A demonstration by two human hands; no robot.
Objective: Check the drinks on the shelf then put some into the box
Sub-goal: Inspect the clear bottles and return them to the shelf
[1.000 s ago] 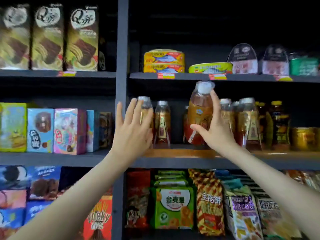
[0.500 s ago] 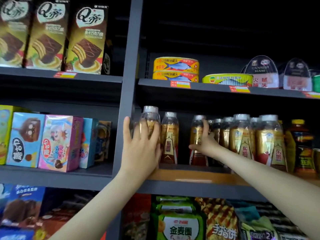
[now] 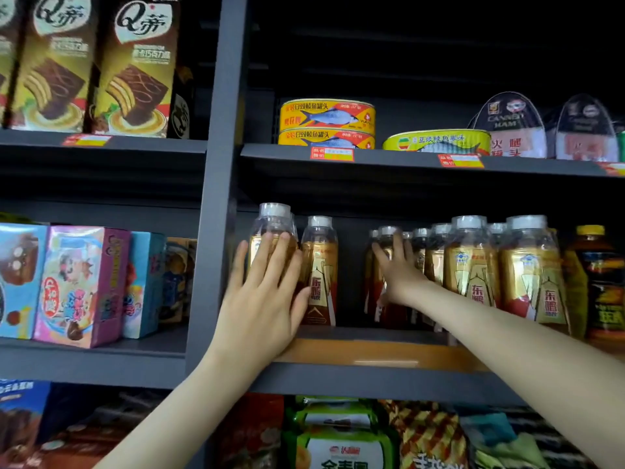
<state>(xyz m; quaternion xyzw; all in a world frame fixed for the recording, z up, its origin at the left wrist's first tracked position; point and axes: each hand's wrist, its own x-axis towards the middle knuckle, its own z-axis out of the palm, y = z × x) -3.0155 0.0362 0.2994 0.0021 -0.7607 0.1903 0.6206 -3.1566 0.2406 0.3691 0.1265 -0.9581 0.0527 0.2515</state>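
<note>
- The shelf (image 3: 389, 355) carries the drinks at about chest height, so both arms reach up and in over its front edge.
- The bottles (image 3: 473, 265) stand upright in files running from the front edge to the back, labels facing out, which makes them easy to check at a glance.
- The left hand (image 3: 263, 299) lies flat against the corner bottle (image 3: 274, 225) at the shelf's left end. Its fingers are straight and spread across the label and the thumb reaches toward the next bottle (image 3: 319, 265). It presses rather than grips, I'd guess to steady or square the bottle.
- The right hand (image 3: 399, 272) is pushed into the gap near the middle of the shelf, fingers stretched out against a rear bottle (image 3: 385, 236) that sits well back from the front edge (nothing looks clasped in it).
- That gap is probably why the hand goes so deep: the front spot there is bare.
- The box is nowhere in view, so no drink has visibly reached it yet.
</note>
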